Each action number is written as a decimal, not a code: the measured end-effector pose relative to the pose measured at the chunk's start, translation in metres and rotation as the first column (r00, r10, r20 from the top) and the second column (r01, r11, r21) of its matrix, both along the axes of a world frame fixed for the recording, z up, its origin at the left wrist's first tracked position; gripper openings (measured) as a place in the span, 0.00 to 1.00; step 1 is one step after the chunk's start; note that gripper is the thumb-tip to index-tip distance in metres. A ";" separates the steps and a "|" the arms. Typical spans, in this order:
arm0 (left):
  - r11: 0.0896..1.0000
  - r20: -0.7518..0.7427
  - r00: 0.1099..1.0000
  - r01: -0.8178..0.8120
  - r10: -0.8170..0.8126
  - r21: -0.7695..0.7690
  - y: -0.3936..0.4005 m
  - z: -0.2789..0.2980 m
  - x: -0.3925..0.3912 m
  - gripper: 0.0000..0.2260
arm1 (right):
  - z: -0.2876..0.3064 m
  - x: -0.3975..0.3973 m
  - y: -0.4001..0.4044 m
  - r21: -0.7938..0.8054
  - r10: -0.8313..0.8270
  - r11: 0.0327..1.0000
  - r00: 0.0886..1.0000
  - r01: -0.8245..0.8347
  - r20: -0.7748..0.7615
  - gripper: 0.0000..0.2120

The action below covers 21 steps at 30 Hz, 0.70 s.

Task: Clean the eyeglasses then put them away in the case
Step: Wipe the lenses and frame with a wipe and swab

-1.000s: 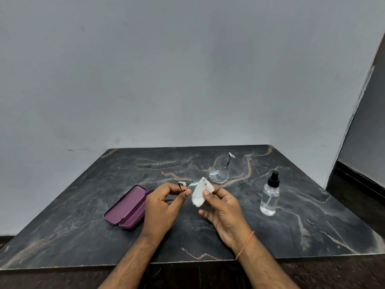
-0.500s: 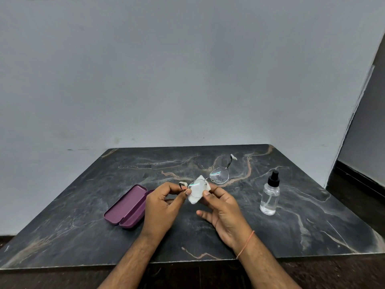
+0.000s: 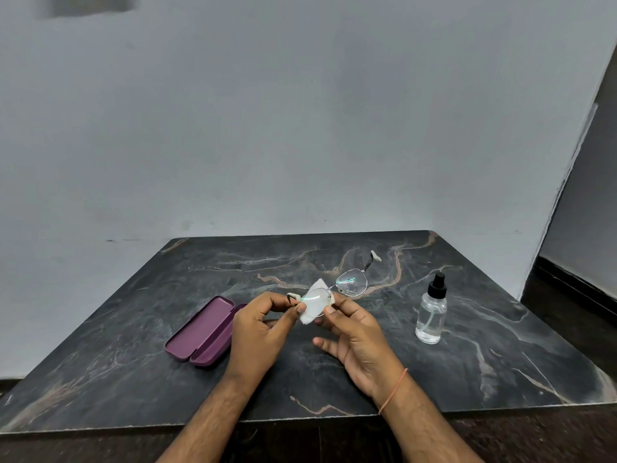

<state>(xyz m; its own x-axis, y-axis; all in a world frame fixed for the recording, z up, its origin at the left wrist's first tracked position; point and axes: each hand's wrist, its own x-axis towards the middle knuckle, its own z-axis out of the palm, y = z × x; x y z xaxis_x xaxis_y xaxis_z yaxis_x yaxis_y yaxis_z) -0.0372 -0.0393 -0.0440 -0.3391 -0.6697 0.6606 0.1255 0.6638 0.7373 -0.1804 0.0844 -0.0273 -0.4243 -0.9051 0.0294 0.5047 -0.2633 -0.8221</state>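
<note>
Both hands are raised above the dark marbled worktop (image 3: 334, 379), holding the eyeglasses (image 3: 334, 292) between them in the air. The left hand (image 3: 258, 332) pinches the frame at its outer end with thumb and forefinger, close to the hinge, where a folded temple tip pokes out behind the fingers. The right hand (image 3: 354, 332) pinches a small white cloth (image 3: 314, 304) around the near lens, thumb on the side facing the camera and the cloth showing behind the glass; its other fingers are loosely spread below. The second lens juts out beyond the right hand, uncovered, and its temple arm stretches away toward the back of the worktop. To the left of the eyeglasses, the purple case (image 3: 202, 330) lies open on the worktop, partly hidden at its near right end by the left hand. To the right of the eyeglasses, well apart from them, a clear spray bottle (image 3: 430, 312) with a black nozzle stands upright. A thin orange thread (image 3: 394, 390) circles the right wrist.
</note>
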 end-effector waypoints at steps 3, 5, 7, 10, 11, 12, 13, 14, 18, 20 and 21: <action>1.000 0.006 1.000 -0.012 0.012 -0.006 0.000 0.000 0.000 0.05 | 0.001 0.001 0.001 0.006 0.072 0.997 0.997 -0.071 -0.009 0.16; 1.000 0.001 1.000 -0.008 0.008 0.017 0.000 0.000 0.000 0.05 | 0.001 0.002 0.001 0.021 0.093 0.995 0.996 -0.093 -0.010 0.17; 0.999 0.000 1.000 -0.009 0.009 0.045 -0.002 -0.002 -0.001 0.04 | 0.001 0.003 0.000 0.031 0.080 0.996 0.997 -0.079 -0.020 0.17; 0.999 0.003 1.000 -0.009 0.009 0.047 -0.004 -0.004 -0.002 0.04 | 0.000 0.002 0.000 0.020 0.023 1.000 1.000 -0.023 -0.016 0.16; 0.999 -0.001 1.000 -0.001 0.001 0.052 -0.004 -0.004 -0.002 0.04 | 0.000 0.001 0.000 0.009 0.016 1.000 1.000 -0.016 -0.008 0.16; 0.998 -0.004 1.000 0.009 -0.008 0.058 -0.004 -0.004 -0.002 0.05 | 0.000 0.001 0.000 -0.002 0.020 1.000 1.000 -0.020 -0.002 0.17; 0.998 -0.005 1.000 0.020 -0.020 0.062 -0.003 -0.003 -0.002 0.06 | 0.000 0.001 0.001 -0.011 0.034 0.999 0.999 -0.034 0.003 0.18; 0.997 -0.002 0.999 0.035 -0.035 0.063 -0.003 -0.003 -0.002 0.07 | 0.000 0.000 0.001 -0.017 0.053 0.998 0.999 -0.053 0.008 0.18; 0.997 0.005 0.998 0.062 -0.062 0.048 -0.003 -0.004 -0.002 0.07 | 0.002 0.001 0.002 -0.008 0.120 0.993 0.993 -0.120 0.015 0.19; 0.997 -0.009 0.999 0.047 -0.047 0.053 -0.004 -0.004 -0.002 0.05 | 0.001 0.002 0.001 0.006 0.113 0.994 0.994 -0.113 0.010 0.18; 0.998 -0.016 0.999 0.044 -0.043 0.052 -0.004 -0.004 -0.002 0.04 | 0.001 0.002 0.000 0.006 0.109 0.994 0.994 -0.109 0.007 0.17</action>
